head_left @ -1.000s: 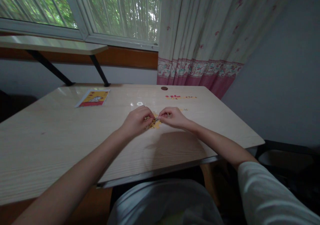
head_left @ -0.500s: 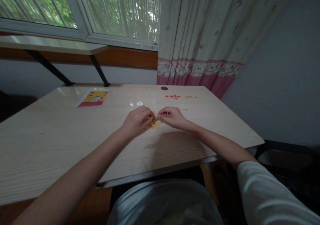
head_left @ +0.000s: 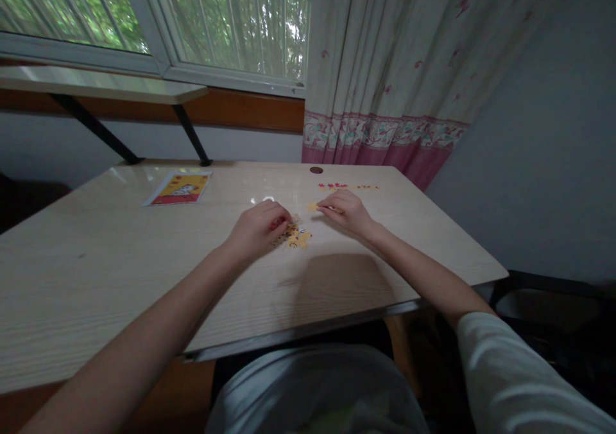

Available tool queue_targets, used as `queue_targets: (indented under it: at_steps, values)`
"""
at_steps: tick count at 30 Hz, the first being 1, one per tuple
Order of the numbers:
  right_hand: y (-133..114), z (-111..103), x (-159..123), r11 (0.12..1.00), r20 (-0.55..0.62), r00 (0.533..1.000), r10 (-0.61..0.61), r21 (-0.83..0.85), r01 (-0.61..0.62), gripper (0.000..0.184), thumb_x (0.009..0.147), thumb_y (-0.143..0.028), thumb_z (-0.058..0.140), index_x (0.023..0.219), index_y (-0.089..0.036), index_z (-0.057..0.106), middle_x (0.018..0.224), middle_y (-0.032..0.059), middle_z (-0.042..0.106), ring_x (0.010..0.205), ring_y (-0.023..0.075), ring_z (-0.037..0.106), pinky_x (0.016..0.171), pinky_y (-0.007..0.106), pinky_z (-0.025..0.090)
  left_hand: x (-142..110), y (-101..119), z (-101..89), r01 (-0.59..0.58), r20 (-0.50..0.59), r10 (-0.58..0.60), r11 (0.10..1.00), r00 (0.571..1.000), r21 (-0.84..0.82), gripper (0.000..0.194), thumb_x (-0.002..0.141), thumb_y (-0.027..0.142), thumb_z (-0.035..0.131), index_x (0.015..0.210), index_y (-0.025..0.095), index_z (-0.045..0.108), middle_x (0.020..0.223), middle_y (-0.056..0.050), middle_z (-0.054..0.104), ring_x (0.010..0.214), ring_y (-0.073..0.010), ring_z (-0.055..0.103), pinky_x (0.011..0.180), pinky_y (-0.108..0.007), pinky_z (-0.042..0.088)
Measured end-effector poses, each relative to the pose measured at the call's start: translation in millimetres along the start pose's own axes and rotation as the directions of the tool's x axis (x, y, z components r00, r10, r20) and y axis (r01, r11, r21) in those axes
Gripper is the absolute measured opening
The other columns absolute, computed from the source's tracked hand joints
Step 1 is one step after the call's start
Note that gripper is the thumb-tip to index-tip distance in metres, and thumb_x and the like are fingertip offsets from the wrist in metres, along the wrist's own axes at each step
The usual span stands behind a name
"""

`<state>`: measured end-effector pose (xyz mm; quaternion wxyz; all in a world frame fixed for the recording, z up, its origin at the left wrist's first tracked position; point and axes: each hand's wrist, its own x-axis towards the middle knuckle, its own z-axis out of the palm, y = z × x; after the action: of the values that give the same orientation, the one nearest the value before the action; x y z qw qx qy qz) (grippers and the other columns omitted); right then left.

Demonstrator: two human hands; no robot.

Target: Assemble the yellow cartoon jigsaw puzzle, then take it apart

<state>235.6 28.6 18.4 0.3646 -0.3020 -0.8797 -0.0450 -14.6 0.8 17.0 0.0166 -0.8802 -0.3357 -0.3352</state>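
My right hand (head_left: pixel 346 210) is closed in a pinch at a small yellow jigsaw puzzle piece (head_left: pixel 312 207), just above or on the tabletop. My left hand (head_left: pixel 260 226) is curled at the left side of a loose pile of jigsaw puzzle pieces (head_left: pixel 299 239), mostly yellow with dark marks. Something reddish shows between its thumb and fingers, too small to make out fully. Farther back on the right, red and yellow pieces lie in a row (head_left: pixel 337 186). Part of the table behind my right hand is hidden.
A yellow and red picture sheet (head_left: pixel 181 189) with a white animal lies at the back left of the wooden desk (head_left: pixel 144 267). A raised shelf (head_left: pixel 110 87) on black supports stands behind it. A round cable hole (head_left: pixel 316 170) is near the back edge, before the curtain (head_left: pixel 385 126).
My right hand has moved back and right, away from the pile, with a yellow piece at its fingertips. My left hand has shifted slightly left, uncovering more of the pile.
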Motion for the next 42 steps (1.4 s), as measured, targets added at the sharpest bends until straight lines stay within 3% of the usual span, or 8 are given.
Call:
queue_targets:
  at_steps: [4, 8, 11, 16, 19, 32, 38, 42]
  values:
    - [10.6, -16.5, 3.4, 0.998, 0.100, 0.993, 0.066, 0.007, -0.067, 0.025, 0.089, -0.036, 0.050, 0.086, -0.019, 0.067, 0.085, 0.0073, 0.068, 0.083, 0.0174, 0.058, 0.080, 0.032, 0.041, -0.4, 1.5, 1.2, 0.013, 0.038, -0.013, 1.000, 0.999, 0.007, 0.011, 0.084, 0.021, 0.051, 0.081, 0.018, 0.061, 0.080, -0.004, 0.063, 0.077, -0.0167, 0.057, 0.068, -0.028, 0.044]
    - [42.4, -42.0, 1.6, 0.972, 0.212, 0.950, 0.231, 0.000, -0.236, 0.022, 0.084, -0.034, 0.055, 0.083, -0.017, 0.069, 0.080, 0.0064, 0.067, 0.070, 0.0146, 0.056, 0.070, 0.028, 0.041, -1.3, 1.1, 3.5, 0.022, 0.060, -0.024, 0.999, 0.998, 0.027, 0.010, 0.083, 0.019, 0.051, 0.080, 0.018, 0.060, 0.080, -0.004, 0.063, 0.076, -0.0159, 0.057, 0.067, -0.027, 0.043]
    - [71.7, -61.1, -7.8, 0.920, 0.377, 0.846, 0.376, -0.045, -0.389, 0.024, 0.079, -0.034, 0.057, 0.080, -0.014, 0.070, 0.074, 0.0058, 0.067, 0.066, 0.0136, 0.055, 0.064, 0.025, 0.039, -1.8, 0.9, 4.8, 0.012, 0.070, -0.015, 0.999, 0.997, 0.043, 0.009, 0.083, 0.018, 0.051, 0.080, 0.018, 0.060, 0.077, -0.003, 0.062, 0.073, -0.0152, 0.056, 0.065, -0.026, 0.042]
    - [108.4, -76.5, -32.0, 0.780, 0.564, 0.583, 0.584, -0.194, -0.595, 0.026, 0.072, -0.035, 0.060, 0.076, -0.012, 0.071, 0.069, 0.0047, 0.067, 0.062, 0.0125, 0.055, 0.058, 0.023, 0.039, -1.9, 1.6, 5.4, 0.019, 0.113, -0.024, 0.999, 0.993, 0.043, 0.009, 0.081, 0.018, 0.052, 0.079, 0.018, 0.060, 0.077, -0.003, 0.062, 0.072, -0.0149, 0.055, 0.063, -0.025, 0.041]
    - [119.0, -77.1, -40.9, 0.751, 0.612, 0.506, 0.608, -0.237, -0.616, 0.022, 0.069, -0.031, 0.061, 0.076, -0.013, 0.071, 0.069, 0.0040, 0.067, 0.063, 0.0120, 0.055, 0.059, 0.022, 0.039, -1.9, 1.7, 5.4, 0.029, 0.117, -0.034, 0.999, 0.993, 0.044, 0.009, 0.081, 0.019, 0.052, 0.078, 0.018, 0.060, 0.076, -0.003, 0.061, 0.070, -0.0147, 0.055, 0.063, -0.025, 0.041]
    - [122.2, -77.1, -41.9, 0.768, 0.628, 0.497, 0.598, -0.272, -0.580, 0.017, 0.067, -0.028, 0.063, 0.073, -0.015, 0.073, 0.067, 0.0035, 0.068, 0.059, 0.0113, 0.055, 0.057, 0.023, 0.039, -3.2, -0.3, 6.9, 0.040, 0.124, -0.045, 0.998, 0.991, 0.045, 0.008, 0.081, 0.020, 0.052, 0.079, 0.019, 0.060, 0.078, -0.003, 0.062, 0.072, -0.0151, 0.056, 0.064, -0.025, 0.041]
    - [119.3, -75.2, -41.2, 0.744, 0.611, 0.471, 0.637, -0.325, -0.584, 0.015, 0.067, -0.024, 0.063, 0.074, -0.015, 0.073, 0.068, 0.0028, 0.068, 0.060, 0.0113, 0.056, 0.056, 0.022, 0.038, -4.1, -1.3, 8.1, 0.027, 0.122, -0.034, 0.998, 0.992, 0.062, 0.009, 0.083, 0.022, 0.051, 0.081, 0.019, 0.060, 0.078, -0.003, 0.062, 0.071, -0.0147, 0.055, 0.064, -0.025, 0.041]
    - [115.6, -74.9, -39.1, 0.743, 0.548, 0.516, 0.658, -0.362, -0.563, 0.014, 0.067, -0.021, 0.064, 0.076, -0.015, 0.073, 0.073, 0.0047, 0.069, 0.063, 0.0124, 0.057, 0.059, 0.023, 0.039, -3.4, -1.7, 8.6, 0.038, 0.159, -0.049, 0.997, 0.986, 0.073, 0.013, 0.084, 0.024, 0.050, 0.084, 0.018, 0.061, 0.080, -0.005, 0.062, 0.076, -0.0167, 0.056, 0.066, -0.027, 0.043]
